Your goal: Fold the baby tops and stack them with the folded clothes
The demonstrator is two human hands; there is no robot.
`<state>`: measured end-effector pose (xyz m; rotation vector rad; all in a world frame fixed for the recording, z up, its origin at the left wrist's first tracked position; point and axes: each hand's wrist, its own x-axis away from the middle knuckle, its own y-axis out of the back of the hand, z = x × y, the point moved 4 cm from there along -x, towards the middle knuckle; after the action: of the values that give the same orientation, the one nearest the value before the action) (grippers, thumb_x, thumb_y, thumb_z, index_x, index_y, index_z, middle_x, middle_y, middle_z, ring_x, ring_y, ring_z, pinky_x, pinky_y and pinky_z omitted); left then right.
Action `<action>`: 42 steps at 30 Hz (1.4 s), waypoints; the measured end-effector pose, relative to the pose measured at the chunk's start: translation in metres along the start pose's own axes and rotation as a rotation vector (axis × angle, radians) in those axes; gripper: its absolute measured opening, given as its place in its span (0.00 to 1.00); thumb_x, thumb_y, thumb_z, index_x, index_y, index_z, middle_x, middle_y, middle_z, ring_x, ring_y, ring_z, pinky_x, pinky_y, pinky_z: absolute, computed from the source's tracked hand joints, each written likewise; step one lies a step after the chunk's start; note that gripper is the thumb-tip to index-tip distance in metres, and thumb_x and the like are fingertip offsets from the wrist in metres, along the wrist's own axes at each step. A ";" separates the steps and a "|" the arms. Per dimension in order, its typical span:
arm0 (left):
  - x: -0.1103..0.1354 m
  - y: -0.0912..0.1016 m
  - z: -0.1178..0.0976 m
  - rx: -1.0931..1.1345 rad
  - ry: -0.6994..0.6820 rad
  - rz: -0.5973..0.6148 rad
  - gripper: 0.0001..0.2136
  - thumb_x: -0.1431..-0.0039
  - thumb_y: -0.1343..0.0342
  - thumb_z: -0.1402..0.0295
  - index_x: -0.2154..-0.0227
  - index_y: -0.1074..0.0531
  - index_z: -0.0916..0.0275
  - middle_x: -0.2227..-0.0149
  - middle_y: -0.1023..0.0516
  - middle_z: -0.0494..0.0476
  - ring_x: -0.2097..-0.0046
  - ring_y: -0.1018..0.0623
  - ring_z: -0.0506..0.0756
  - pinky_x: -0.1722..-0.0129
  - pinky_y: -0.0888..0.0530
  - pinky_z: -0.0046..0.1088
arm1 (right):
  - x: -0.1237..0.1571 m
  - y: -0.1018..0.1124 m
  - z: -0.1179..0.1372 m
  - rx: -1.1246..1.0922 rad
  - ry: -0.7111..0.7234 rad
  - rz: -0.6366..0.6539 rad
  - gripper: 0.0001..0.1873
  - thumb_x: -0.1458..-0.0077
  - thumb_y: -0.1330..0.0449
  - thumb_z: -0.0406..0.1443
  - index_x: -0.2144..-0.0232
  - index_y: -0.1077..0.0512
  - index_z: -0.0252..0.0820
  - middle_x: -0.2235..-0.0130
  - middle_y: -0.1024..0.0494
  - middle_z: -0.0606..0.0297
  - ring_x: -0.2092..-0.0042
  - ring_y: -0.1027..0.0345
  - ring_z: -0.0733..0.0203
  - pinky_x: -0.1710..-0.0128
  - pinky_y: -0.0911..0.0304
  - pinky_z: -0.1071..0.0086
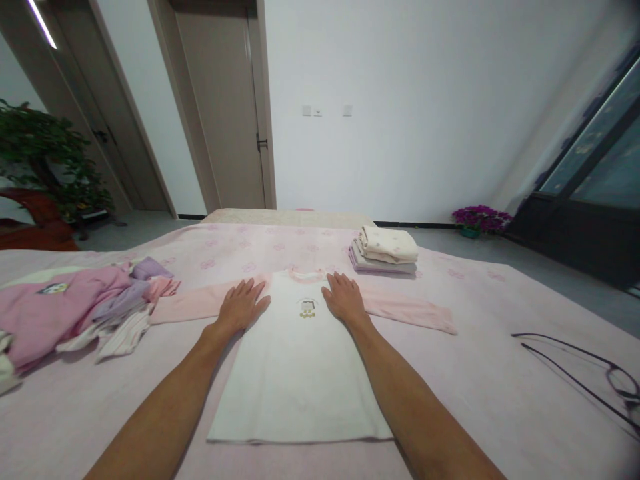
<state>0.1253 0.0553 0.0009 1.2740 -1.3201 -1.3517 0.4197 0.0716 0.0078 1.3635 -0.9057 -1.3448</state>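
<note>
A small white shirt (pixel 300 373) with pink sleeves and a little print on the chest lies spread flat, front up, on a pink bed cover (pixel 500 373). My left hand (pixel 243 305) rests flat on its left shoulder, fingers stretched out. On the right shoulder lies my right hand (pixel 344 297), also flat with fingers together and extended. Both sleeves stick out sideways past my hands. Neither hand holds anything.
A heap of unfolded pink, lilac and striped clothes (pixel 75 310) lies at the left. A stack of folded clothes (pixel 384 251) sits beyond the shirt to the right. Glasses (pixel 600 380) lie at the right edge. Doors, a plant and purple flowers stand behind the bed.
</note>
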 end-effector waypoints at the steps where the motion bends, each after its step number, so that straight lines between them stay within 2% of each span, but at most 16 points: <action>1: -0.001 -0.001 0.003 0.003 0.008 0.000 0.29 0.31 0.64 0.49 0.33 0.42 0.56 0.30 0.43 0.63 0.30 0.45 0.66 0.34 0.47 0.46 | 0.000 0.000 0.000 0.002 -0.006 0.002 0.29 0.32 0.56 0.47 0.34 0.43 0.43 0.31 0.42 0.55 0.32 0.52 0.49 0.34 0.59 0.52; 14: -0.002 -0.004 0.058 0.016 0.402 -0.037 0.31 0.33 0.67 0.49 0.32 0.44 0.55 0.29 0.48 0.66 0.29 0.48 0.68 0.35 0.51 0.58 | 0.000 0.000 -0.001 -0.012 -0.001 0.004 0.29 0.32 0.55 0.46 0.34 0.41 0.43 0.32 0.41 0.55 0.32 0.52 0.49 0.34 0.59 0.52; 19: -0.001 -0.008 0.080 0.022 0.484 -0.081 0.31 0.34 0.65 0.48 0.33 0.42 0.55 0.29 0.48 0.67 0.29 0.49 0.70 0.37 0.51 0.62 | 0.000 0.000 -0.002 -0.019 -0.003 0.003 0.28 0.32 0.55 0.46 0.35 0.41 0.43 0.32 0.41 0.55 0.32 0.52 0.49 0.34 0.59 0.53; 24: 0.002 -0.007 0.092 0.024 0.549 -0.085 0.31 0.35 0.64 0.48 0.34 0.40 0.57 0.30 0.46 0.69 0.31 0.47 0.74 0.38 0.51 0.64 | 0.001 0.000 -0.002 -0.012 0.003 -0.005 0.28 0.32 0.55 0.46 0.35 0.41 0.44 0.32 0.41 0.55 0.32 0.51 0.49 0.34 0.59 0.53; 27: 0.005 -0.001 0.096 0.004 0.569 -0.131 0.30 0.35 0.63 0.50 0.37 0.37 0.59 0.33 0.41 0.71 0.33 0.43 0.73 0.39 0.48 0.62 | 0.002 0.001 -0.002 -0.008 0.009 -0.014 0.27 0.32 0.54 0.46 0.35 0.40 0.44 0.32 0.40 0.55 0.32 0.51 0.49 0.34 0.58 0.53; 32: 0.009 0.011 0.100 -0.027 0.557 -0.181 0.25 0.36 0.59 0.56 0.44 0.29 0.61 0.43 0.27 0.70 0.40 0.31 0.69 0.43 0.38 0.52 | 0.002 0.001 -0.003 -0.010 0.016 -0.027 0.27 0.33 0.54 0.46 0.36 0.39 0.44 0.33 0.39 0.55 0.33 0.50 0.49 0.35 0.57 0.53; 38: 0.013 0.023 0.104 0.005 0.618 -0.216 0.18 0.40 0.54 0.60 0.55 0.23 0.60 0.52 0.21 0.68 0.49 0.24 0.68 0.52 0.31 0.44 | 0.002 0.001 -0.003 -0.009 0.024 -0.034 0.26 0.33 0.53 0.45 0.37 0.38 0.45 0.33 0.39 0.55 0.33 0.49 0.50 0.35 0.57 0.54; 42: 0.013 0.025 0.104 0.012 0.634 -0.230 0.16 0.40 0.54 0.63 0.61 0.22 0.61 0.54 0.21 0.69 0.51 0.23 0.68 0.54 0.31 0.43 | 0.002 0.001 -0.003 -0.010 0.023 -0.033 0.26 0.33 0.53 0.46 0.37 0.38 0.45 0.33 0.38 0.55 0.33 0.49 0.50 0.35 0.57 0.54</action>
<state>0.0189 0.0547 0.0166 1.7178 -0.7576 -0.9566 0.4226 0.0699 0.0080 1.3889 -0.8633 -1.3546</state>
